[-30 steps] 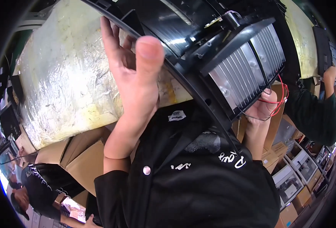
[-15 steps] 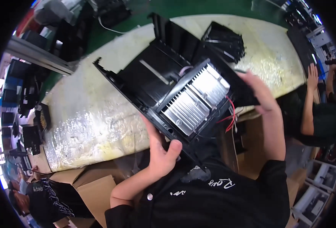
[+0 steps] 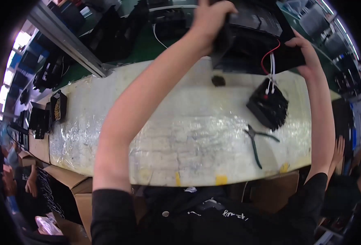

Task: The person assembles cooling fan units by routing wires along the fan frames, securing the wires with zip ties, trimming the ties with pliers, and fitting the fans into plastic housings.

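Observation:
Both arms reach out to the far side of the wrapped bench (image 3: pixel 164 143), holding up a black plastic housing (image 3: pixel 250 49). My left hand (image 3: pixel 213 20) is closed on its left edge, and my right hand (image 3: pixel 306 55) grips the right edge. From the housing hang a red wire (image 3: pixel 264 61) and white leads (image 3: pixel 272 67). Below them on the bench lies a black open box (image 3: pixel 266 108) of thin black strands. Nearer to me are green-handled cutting pliers (image 3: pixel 255 143), jaws pointing away. A small dark clump (image 3: pixel 218 81) rests under the housing.
At the bench's left end stands a black bin (image 3: pixel 60 107) of small brass-coloured parts. A metal post (image 3: pixel 66 36) rises at the far left edge. Cardboard boxes (image 3: pixel 68 175) sit below left. Other people (image 3: pixel 31 183) are at the left and right rims.
The housing has gone from close to my chest to beyond the bench's far edge, both hands with it. Its silver heat sinks are out of sight now. The pliers have come into view.

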A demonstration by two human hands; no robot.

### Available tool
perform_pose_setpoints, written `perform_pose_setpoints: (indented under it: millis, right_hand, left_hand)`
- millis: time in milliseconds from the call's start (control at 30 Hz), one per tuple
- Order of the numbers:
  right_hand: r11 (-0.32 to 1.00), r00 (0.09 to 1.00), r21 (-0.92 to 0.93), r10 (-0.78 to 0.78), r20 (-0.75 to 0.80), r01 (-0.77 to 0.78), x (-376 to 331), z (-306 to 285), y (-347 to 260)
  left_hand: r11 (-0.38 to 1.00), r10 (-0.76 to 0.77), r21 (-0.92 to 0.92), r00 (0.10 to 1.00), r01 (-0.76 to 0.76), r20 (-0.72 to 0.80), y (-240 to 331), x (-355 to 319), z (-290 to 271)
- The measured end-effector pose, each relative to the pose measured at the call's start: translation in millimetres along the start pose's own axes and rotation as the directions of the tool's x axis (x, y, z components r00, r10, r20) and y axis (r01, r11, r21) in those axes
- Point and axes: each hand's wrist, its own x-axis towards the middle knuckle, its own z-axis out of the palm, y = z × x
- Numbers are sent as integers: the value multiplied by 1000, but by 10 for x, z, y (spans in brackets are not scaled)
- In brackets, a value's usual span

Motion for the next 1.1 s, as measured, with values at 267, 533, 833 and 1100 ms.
perform_pose_setpoints:
  millis: [267, 533, 833, 1100]
  right_hand:
    - [986, 984, 61, 148, 99, -154, 1558, -898, 803]
    - [950, 964, -311, -58, -260, -27, 1723, -1505, 714]
    - [959, 945, -237, -214, -249, 154, 980, -967, 586]
    - [799, 915, -474, -401, 38, 370, 489, -369, 513]
  left_hand:
    - [860, -497, 130, 868, 494, -6, -2015, 923, 167]
    - [364, 401, 912, 915, -189, 30, -1422, 898, -602]
    - [458, -298, 631, 777, 626, -555, -1725, 1219, -1974]
    - [826, -199, 344, 803, 446, -562, -1563, 1049, -1531]
